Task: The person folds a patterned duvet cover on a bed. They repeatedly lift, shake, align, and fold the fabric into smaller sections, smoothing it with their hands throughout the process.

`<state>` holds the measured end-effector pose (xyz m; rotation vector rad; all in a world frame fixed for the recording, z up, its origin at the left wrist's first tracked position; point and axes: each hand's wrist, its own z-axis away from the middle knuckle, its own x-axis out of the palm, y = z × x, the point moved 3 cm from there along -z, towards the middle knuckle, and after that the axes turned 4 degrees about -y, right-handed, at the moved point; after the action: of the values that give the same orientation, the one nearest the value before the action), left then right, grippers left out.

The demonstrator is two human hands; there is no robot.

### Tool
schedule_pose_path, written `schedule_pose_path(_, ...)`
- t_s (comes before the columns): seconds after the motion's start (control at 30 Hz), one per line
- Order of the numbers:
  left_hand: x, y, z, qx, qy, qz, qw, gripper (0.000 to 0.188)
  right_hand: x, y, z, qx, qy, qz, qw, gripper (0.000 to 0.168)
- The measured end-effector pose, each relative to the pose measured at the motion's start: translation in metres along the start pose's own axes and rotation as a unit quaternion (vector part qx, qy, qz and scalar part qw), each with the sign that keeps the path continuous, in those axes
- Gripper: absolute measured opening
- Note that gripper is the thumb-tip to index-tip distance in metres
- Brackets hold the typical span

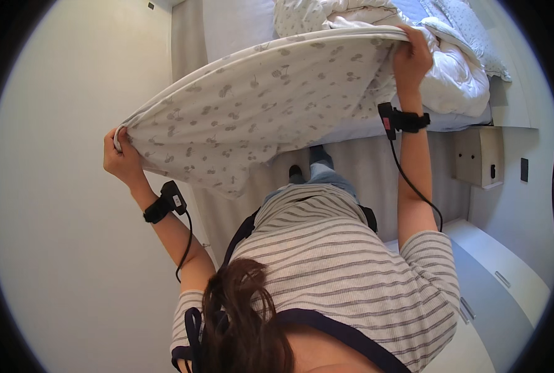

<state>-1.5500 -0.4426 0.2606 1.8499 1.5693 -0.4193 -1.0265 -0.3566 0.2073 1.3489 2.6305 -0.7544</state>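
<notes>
A white fabric cover (258, 102) with a grey cherry print is stretched between my two hands, its upper edge taut and bowed. My left hand (122, 156) grips one end of that edge, close to the pale wall. Farther up and to the right, my right hand (412, 60) holds the other end above the bed. The cloth's lower part hangs in loose folds in front of my legs. Behind my right hand lies a puffy white duvet (458, 79), bunched on the bed. Both wrists carry black strapped devices with cables.
The bed (239, 32) has a pale sheet, and a patterned pillow (472, 42) lies at its right end. A small bedside cabinet (479, 156) is mounted at the right. Drawers with metal handles (468, 307) stand at the lower right. A plain wall (81, 210) runs along the left.
</notes>
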Motion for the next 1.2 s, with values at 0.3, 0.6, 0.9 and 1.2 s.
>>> schedule_pose_path(0.3, -0.02, -0.007, -0.038, -0.023, -0.155, 0.044, 0.987, 0.024, -0.035, -0.025, -0.066, 0.047, -0.206, 0.185, 0.96, 0.018)
schedule_pose_path(0.6, 0.039, -0.031, 0.05, -0.053, -0.265, 0.017, 0.963, 0.023, -0.01, 0.019, 0.03, 0.081, -0.326, 0.214, 0.917, 0.015)
schedule_pose_path(0.9, 0.008, -0.019, 0.0, -0.091, -0.15, 0.061, 0.983, 0.024, -0.007, -0.011, 0.0, 0.11, -0.263, 0.226, 0.931, 0.013)
schedule_pose_path(1.2, -0.011, -0.001, -0.01, -0.073, 0.01, 0.102, 0.992, 0.028, -0.038, -0.042, -0.016, 0.079, -0.037, 0.129, 0.988, 0.014)
